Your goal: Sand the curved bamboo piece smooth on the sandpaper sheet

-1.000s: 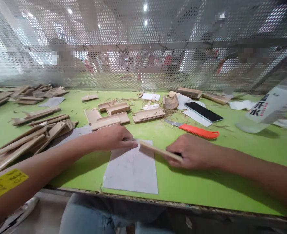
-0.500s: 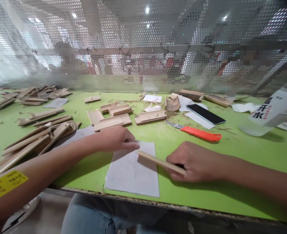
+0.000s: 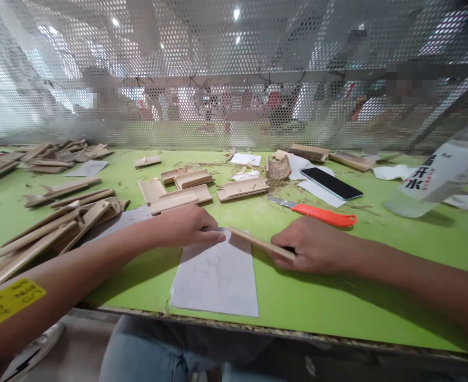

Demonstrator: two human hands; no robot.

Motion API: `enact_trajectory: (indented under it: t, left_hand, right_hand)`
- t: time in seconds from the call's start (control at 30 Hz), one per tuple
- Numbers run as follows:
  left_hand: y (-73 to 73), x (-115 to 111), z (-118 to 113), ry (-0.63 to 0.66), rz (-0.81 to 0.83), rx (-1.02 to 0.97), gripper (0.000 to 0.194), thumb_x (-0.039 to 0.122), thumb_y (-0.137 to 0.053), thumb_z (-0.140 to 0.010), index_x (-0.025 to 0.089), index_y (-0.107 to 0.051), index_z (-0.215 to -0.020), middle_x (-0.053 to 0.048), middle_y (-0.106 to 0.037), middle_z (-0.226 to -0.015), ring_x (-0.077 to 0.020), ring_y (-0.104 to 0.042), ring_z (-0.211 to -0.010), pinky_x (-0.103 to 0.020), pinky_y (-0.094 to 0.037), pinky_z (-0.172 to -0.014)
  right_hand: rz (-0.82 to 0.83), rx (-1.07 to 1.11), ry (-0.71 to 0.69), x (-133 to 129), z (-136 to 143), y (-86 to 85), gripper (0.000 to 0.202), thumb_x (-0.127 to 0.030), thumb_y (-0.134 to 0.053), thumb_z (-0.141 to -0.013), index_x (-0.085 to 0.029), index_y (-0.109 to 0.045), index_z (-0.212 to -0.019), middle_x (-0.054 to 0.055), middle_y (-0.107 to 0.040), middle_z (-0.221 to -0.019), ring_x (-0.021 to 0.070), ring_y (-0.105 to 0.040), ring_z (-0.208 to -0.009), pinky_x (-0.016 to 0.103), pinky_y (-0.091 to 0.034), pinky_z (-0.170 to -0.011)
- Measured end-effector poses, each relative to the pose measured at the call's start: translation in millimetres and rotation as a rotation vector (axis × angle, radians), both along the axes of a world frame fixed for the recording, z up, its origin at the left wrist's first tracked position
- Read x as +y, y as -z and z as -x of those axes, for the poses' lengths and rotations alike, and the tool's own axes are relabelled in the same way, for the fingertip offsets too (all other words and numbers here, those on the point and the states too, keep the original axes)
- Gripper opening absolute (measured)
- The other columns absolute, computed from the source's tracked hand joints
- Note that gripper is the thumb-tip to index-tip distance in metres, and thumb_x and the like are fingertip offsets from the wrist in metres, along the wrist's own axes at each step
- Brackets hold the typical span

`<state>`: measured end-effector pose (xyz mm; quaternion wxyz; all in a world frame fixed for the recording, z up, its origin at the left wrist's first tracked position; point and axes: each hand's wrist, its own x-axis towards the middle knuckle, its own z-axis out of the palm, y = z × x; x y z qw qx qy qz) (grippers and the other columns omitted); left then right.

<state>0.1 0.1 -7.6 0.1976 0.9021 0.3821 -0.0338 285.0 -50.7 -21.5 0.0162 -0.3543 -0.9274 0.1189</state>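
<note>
A perforated screen rises along the back of the scene, with blurred figures showing through its holes. In front of it spreads a bright green counter, its near edge rough and worn. On the left of the counter lies a loose pile of curved wooden slats, several resting across one another; farther back in the middle sit shorter wooden pieces, some stacked. A clear bottle with a white label leans at an angle on the right.

Nearest the person, a white sheet lies flat, faintly smudged. The left hand rests at its upper edge, fingers curled in and thumb laid forward over the paper — whether they pinch the edge, I cannot tell. A yellow label is stuck on the left forearm. The right hand is a loose fist to the right of the sheet, its fingers pinching one end of a thin wooden strip. The strip slants up to the left, its other end over the sheet's upper right corner, just beside the left thumb.

Beyond the right hand are an orange-handled knife and a dark phone partly on white paper. Small shavings lie scattered nearby.
</note>
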Motion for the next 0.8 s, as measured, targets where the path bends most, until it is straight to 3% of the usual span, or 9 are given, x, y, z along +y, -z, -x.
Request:
enact_trajectory:
  t: [0.07, 0.2, 0.37, 0.5, 0.67, 0.8]
  left_hand:
    - [-0.3, -0.3, 0.1, 0.006, 0.007, -0.002, 0.052, 0.058, -0.046, -0.098, 0.019, -0.051, -0.064, 0.003, -0.045, -0.055, -0.01, -0.036, -0.049, -0.03, -0.021, -0.051]
    - [0.2, -0.4, 0.3, 0.014, 0.005, -0.015, 0.051, 0.056, -0.048, -0.098, 0.019, -0.048, -0.063, 0.004, -0.043, -0.054, -0.0098, -0.034, -0.049, -0.03, -0.021, -0.051]
    - [1.8, 0.4, 0.4, 0.017, -0.008, -0.004, 0.052, 0.057, -0.046, -0.099, 0.019, -0.048, -0.063, 0.003, -0.043, -0.055, -0.0099, -0.035, -0.05, -0.03, -0.021, -0.051]
    - [2.0, 1.5, 0.2, 0.024, -0.002, 0.009, 0.051, 0.056, -0.046, -0.099, 0.019, -0.052, -0.065, 0.003, -0.047, -0.056, -0.0101, -0.036, -0.051, -0.03, -0.022, -0.051]
    - [1.9, 1.7, 0.0, 0.004, -0.004, 0.016, 0.052, 0.058, -0.046, -0.098, 0.019, -0.053, -0.065, 0.002, -0.048, -0.056, -0.0101, -0.037, -0.05, -0.03, -0.021, -0.05]
    - [2.1, 1.6, 0.6, 0.011, 0.006, 0.0, 0.051, 0.057, -0.049, -0.097, 0.019, -0.048, -0.063, 0.003, -0.042, -0.054, -0.0097, -0.034, -0.05, -0.03, -0.02, -0.05]
  right_hand:
    - [-0.001, -0.001, 0.022, -0.4, 0.3, 0.3, 0.032, -0.032, -0.051, -0.087, -0.018, -0.066, -0.062, 0.002, -0.059, -0.051, 0.0119, -0.041, -0.046, 0.029, -0.021, -0.051]
    - [0.113, 0.039, -0.087, -5.0, 2.2, 0.7, 0.029, -0.03, -0.052, -0.085, -0.018, -0.066, -0.062, 0.001, -0.057, -0.051, 0.011, -0.041, -0.045, 0.028, -0.024, -0.05]
    - [0.013, 0.0, 0.017, 1.2, -1.7, 0.4, 0.032, -0.032, -0.05, -0.087, -0.018, -0.065, -0.061, 0.003, -0.059, -0.051, 0.0126, -0.042, -0.046, 0.03, -0.022, -0.051]
    - [0.075, -0.014, -0.062, 3.1, -3.7, -0.2, 0.029, -0.032, -0.052, -0.086, -0.018, -0.067, -0.064, 0.002, -0.061, -0.053, 0.0124, -0.043, -0.047, 0.03, -0.023, -0.052]
    - [0.037, -0.02, 0.017, 1.0, -2.2, -1.1, 0.032, -0.033, -0.052, -0.087, -0.018, -0.066, -0.063, 0.003, -0.06, -0.052, 0.013, -0.043, -0.047, 0.03, -0.023, -0.052]
    - [0.151, 0.032, -0.092, -2.7, -0.2, -1.6, 0.028, -0.03, -0.054, -0.085, -0.018, -0.067, -0.064, 0.001, -0.059, -0.052, 0.0112, -0.043, -0.046, 0.028, -0.025, -0.051]
